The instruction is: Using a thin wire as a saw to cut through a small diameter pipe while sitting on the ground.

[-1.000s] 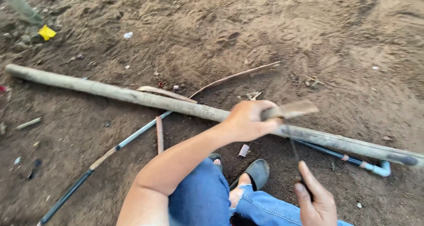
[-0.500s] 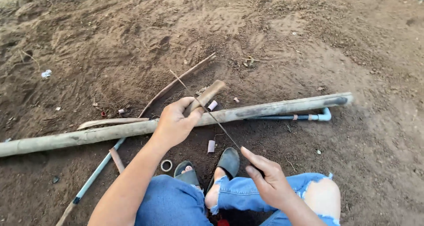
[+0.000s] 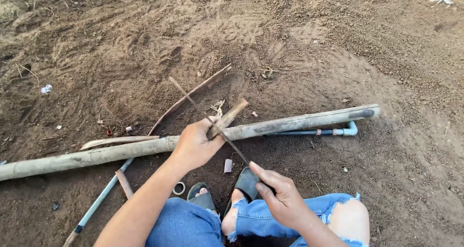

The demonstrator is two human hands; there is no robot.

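Observation:
My left hand (image 3: 195,145) is closed around a short brown wooden handle (image 3: 231,115) that sticks up to the right, just over a long pale bamboo pole (image 3: 299,121) lying across the dirt. A thin dark strip (image 3: 186,95) runs diagonally from the upper left, past my left hand, down to my right hand (image 3: 280,196), which pinches its near end. Whatever the handle carries is hidden by my fingers. My knees in torn blue jeans (image 3: 251,215) and black sandals (image 3: 246,182) are below the hands.
A blue pipe with an elbow (image 3: 338,131) lies behind the pole at the right, and another blue pipe (image 3: 96,203) slants at the lower left. Curved bamboo slivers (image 3: 116,141), a small ring (image 3: 179,188) and short tube bits (image 3: 228,166) lie on the loose brown soil.
The view has swung, so the pole now lies more level across the frame. My right hand has come up and in toward my left, and the thin strip stands out clearly between them.

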